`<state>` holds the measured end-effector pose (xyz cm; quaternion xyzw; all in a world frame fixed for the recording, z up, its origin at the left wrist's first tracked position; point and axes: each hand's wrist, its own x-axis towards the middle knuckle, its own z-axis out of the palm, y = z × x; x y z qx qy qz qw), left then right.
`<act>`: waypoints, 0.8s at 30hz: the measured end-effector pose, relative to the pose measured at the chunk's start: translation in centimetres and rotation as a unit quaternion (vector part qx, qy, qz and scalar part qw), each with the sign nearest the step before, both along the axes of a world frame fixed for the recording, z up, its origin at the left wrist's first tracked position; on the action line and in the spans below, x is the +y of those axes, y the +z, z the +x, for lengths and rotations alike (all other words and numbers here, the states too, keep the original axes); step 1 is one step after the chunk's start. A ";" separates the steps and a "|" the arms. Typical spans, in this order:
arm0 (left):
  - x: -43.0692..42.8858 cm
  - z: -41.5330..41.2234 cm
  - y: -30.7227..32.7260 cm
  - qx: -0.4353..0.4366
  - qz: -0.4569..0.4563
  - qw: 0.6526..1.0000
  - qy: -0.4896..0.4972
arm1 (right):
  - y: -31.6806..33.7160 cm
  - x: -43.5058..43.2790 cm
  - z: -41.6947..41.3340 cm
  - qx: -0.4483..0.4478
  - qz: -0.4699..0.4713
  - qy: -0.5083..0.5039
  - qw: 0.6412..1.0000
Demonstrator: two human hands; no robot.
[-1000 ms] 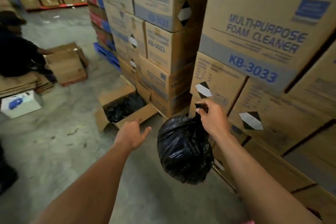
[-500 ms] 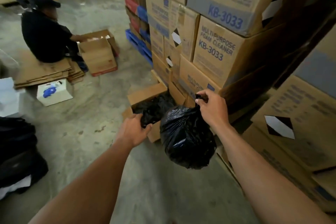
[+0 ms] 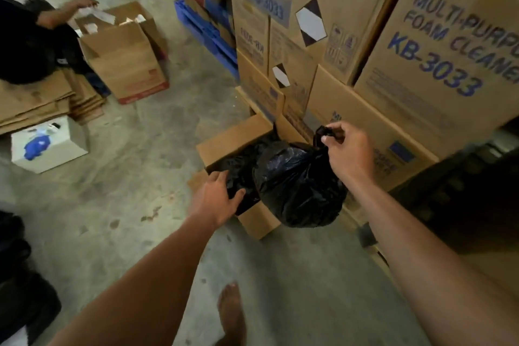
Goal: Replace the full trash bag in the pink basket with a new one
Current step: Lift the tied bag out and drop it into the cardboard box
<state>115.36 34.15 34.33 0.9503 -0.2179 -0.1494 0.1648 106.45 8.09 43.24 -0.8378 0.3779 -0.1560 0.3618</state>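
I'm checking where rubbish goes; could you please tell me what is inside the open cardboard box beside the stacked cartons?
Crumpled black plastic fills the open box. The left hand and the tied bag cover part; anything beneath is hidden.

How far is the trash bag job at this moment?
Done: the full bag is tied and out of the basket, which is not in view. In hand: the right hand grips its knot; the left hand reaches to the open box of black plastic. Left: fit a new bag.
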 end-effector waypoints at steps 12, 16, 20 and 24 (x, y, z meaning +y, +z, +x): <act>-5.9 14.6 -28.7 0.076 0.037 0.996 -0.003 | -21.7 -6.1 18.8 -0.013 -0.013 0.034 0.999; -7.7 16.3 -36.6 0.088 0.048 0.995 0.018 | -29.0 -7.3 22.0 0.001 -0.035 0.060 0.998; -8.1 17.0 -41.1 0.095 0.068 0.993 0.020 | -33.0 -7.7 23.6 -0.005 -0.036 0.082 0.996; -8.3 17.3 -41.6 0.095 0.066 0.993 0.033 | -33.9 -8.0 24.6 -0.002 -0.047 0.093 0.995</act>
